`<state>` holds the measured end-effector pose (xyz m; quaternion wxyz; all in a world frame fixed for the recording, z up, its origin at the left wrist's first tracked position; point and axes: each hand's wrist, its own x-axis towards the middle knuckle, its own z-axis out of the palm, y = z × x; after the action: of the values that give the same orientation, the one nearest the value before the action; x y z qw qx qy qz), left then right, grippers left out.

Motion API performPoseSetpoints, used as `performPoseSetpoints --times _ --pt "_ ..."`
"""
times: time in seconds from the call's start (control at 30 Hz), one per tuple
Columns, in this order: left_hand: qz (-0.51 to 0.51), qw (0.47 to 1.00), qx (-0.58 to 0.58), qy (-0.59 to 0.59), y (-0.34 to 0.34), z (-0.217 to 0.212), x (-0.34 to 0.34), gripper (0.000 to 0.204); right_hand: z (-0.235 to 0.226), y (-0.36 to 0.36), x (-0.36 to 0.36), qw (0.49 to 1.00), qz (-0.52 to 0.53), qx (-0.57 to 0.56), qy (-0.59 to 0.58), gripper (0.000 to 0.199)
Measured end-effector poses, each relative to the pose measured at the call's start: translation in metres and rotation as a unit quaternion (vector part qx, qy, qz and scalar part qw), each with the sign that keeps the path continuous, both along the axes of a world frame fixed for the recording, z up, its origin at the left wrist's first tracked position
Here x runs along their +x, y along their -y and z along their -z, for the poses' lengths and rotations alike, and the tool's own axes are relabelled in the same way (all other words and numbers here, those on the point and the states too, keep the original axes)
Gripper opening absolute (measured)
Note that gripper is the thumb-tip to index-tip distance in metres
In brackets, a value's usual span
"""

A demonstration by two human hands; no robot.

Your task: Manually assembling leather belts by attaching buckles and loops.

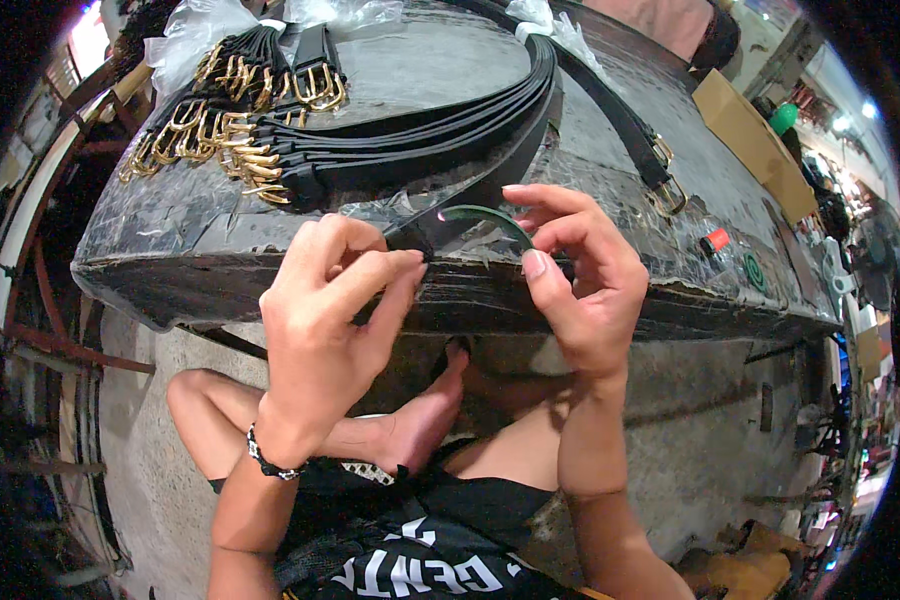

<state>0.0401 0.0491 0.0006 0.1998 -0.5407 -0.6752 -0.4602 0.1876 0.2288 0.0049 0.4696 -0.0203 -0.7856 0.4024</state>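
My left hand [335, 290] is closed, its fingertips pinching the edge of a black belt [410, 232] at the table's near edge. With thumb and fingers, my right hand [582, 262] holds a thin, curved piece of green mosquito coil [485, 214]. Its far tip shows a small pinkish glow and hovers just above the belt, close to my left fingertips. Whether tip and belt touch, I cannot tell. Behind my hands lies a bundle of black belts [420, 128] with gold buckles [250, 160], bent in a curve across the table.
More gold-buckled belts [320, 75] lie at the back left beside clear plastic wrapping [205, 25]. Another belt [615, 112] hangs toward the right. A green spiral coil [757, 270] and a red-capped item [715, 240] rest on the plastic-covered table [650, 235]. A cardboard box [755, 140] stands behind them.
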Motion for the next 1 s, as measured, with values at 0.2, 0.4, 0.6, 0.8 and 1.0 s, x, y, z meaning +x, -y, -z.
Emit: performPoseSetpoints --times 0.2,0.4,0.6,0.8,1.0 --pt "0.045 0.997 0.009 0.064 0.0004 -0.0027 -0.0032 0.013 -0.0001 -0.0036 0.0073 0.998 -0.046 0.018 0.029 0.01" --pt "0.05 0.994 0.001 0.094 0.0016 -0.0039 -0.0028 0.006 -0.0003 -0.0036 0.0072 0.996 -0.044 0.055 0.049 0.01" --pt "0.05 0.993 -0.001 0.11 0.0022 -0.0052 -0.0033 0.006 -0.0053 -0.0018 0.0069 0.995 -0.031 0.071 0.07 0.01" --pt "0.047 0.993 0.005 0.104 0.0023 -0.0015 -0.0049 0.006 -0.0025 -0.0006 0.0045 0.994 -0.027 0.072 0.072 0.01" --pt "0.078 0.98 0.029 0.183 0.0044 0.0025 -0.0032 0.005 -0.0019 -0.0001 0.0075 0.996 -0.029 0.044 0.067 0.01"
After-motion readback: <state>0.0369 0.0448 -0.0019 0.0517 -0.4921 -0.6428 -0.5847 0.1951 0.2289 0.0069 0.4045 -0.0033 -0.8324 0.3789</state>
